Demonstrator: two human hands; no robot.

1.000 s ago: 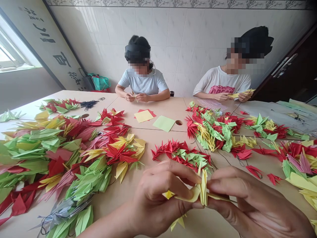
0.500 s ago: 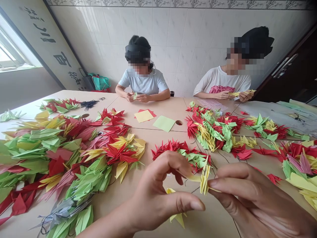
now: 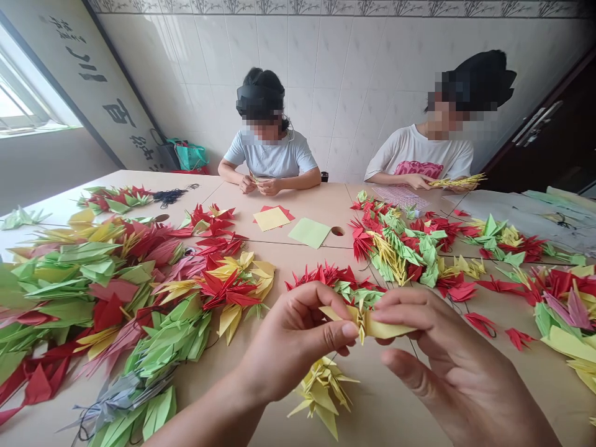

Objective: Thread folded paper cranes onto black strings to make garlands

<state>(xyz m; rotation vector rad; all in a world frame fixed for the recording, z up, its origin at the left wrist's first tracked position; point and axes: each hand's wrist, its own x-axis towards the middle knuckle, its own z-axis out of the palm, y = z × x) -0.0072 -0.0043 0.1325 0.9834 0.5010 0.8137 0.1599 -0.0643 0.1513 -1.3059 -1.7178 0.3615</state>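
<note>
One yellow folded paper [image 3: 388, 324] is pinched in your left hand [image 3: 298, 347], between thumb and fingers; your right hand [image 3: 449, 360] touches its right end, thumb spread clear. Beneath lies the beige table [image 3: 382, 413], strewn with folded-paper clusters [image 3: 102, 273], a tiled wall [image 3: 321, 74] beyond.

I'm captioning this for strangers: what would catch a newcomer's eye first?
Probably the big heap of green, red and yellow folded paper on the table's left. Then, front and centre, a yellow fold pinched in the left hand, with the right hand at its other end.
</note>
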